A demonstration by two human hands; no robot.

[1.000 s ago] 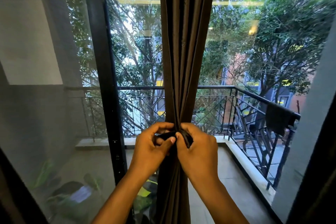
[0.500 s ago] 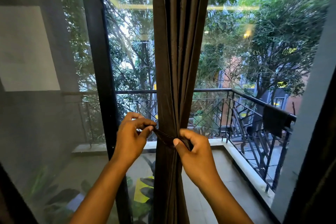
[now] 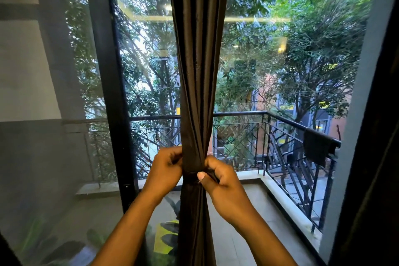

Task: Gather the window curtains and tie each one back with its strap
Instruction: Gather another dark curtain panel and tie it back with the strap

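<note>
A dark brown curtain (image 3: 197, 71) hangs gathered into a narrow bundle in front of the window, in the middle of the view. A matching strap (image 3: 191, 176) wraps round it at waist height. My left hand (image 3: 166, 168) sits at the bundle's left side, fingers curled on the strap end there. My right hand (image 3: 218, 176) is at the right side, thumb and fingers pinching the other strap end against the fabric. The strap's back part is hidden behind the curtain.
A black window frame post (image 3: 116, 97) stands just left of the curtain. Behind the glass are a balcony railing (image 3: 248, 114) with a dark cloth (image 3: 317, 149) over it, trees and potted plants (image 3: 166, 237). Another dark curtain edge (image 3: 375, 157) fills the far right.
My left hand, which had pulled the strap end out to the left, has come back against the curtain. The strap now lies tight round the bundle, and both hands sit closer together.
</note>
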